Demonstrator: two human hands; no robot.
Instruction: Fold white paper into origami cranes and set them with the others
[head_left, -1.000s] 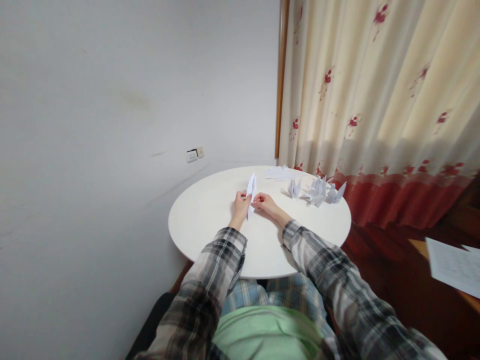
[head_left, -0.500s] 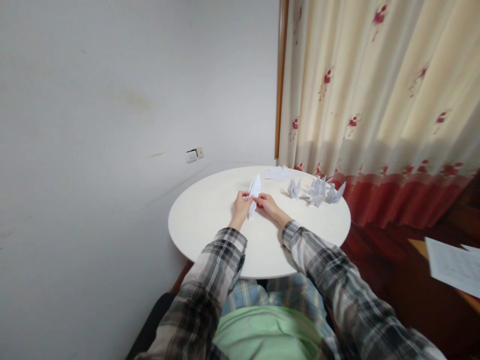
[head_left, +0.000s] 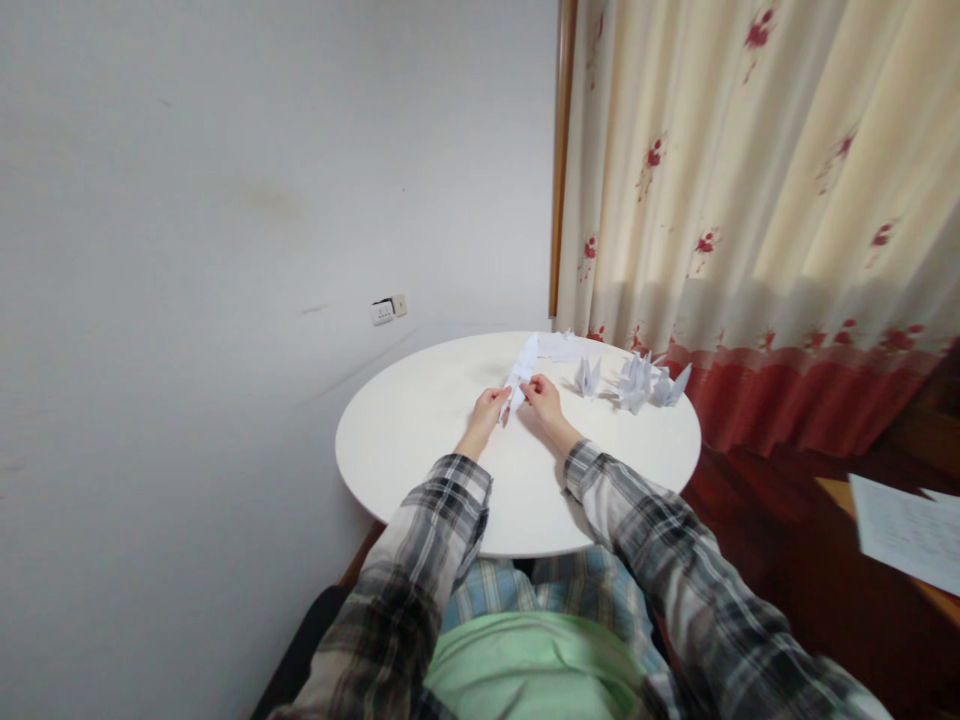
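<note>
Between my hands is a long, narrow piece of folded white paper [head_left: 524,362], slanting away toward the back of the round white table [head_left: 405,430]. My left hand [head_left: 489,408] pinches its left edge near the lower end. With thumb and fingers closed, my right hand [head_left: 543,400] grips the paper from the right. The exact folds under my fingertips are too small to make out. Several folded paper cranes [head_left: 636,380] stand on the table to the right of my hands, one [head_left: 588,378] a little apart from the others.
White paper sheets [head_left: 566,346] lie at the table's back edge. A grey-white wall [head_left: 225,400] with a socket [head_left: 382,313] rises on the left. A flowered curtain [head_left: 720,200] hangs behind on the right. Printed sheets [head_left: 907,530] lie on a wooden surface at far right.
The folded paper has tilted further to the right and its far end now reaches nearer the back sheets. My right hand has shifted slightly up and right; the cranes are unmoved.
</note>
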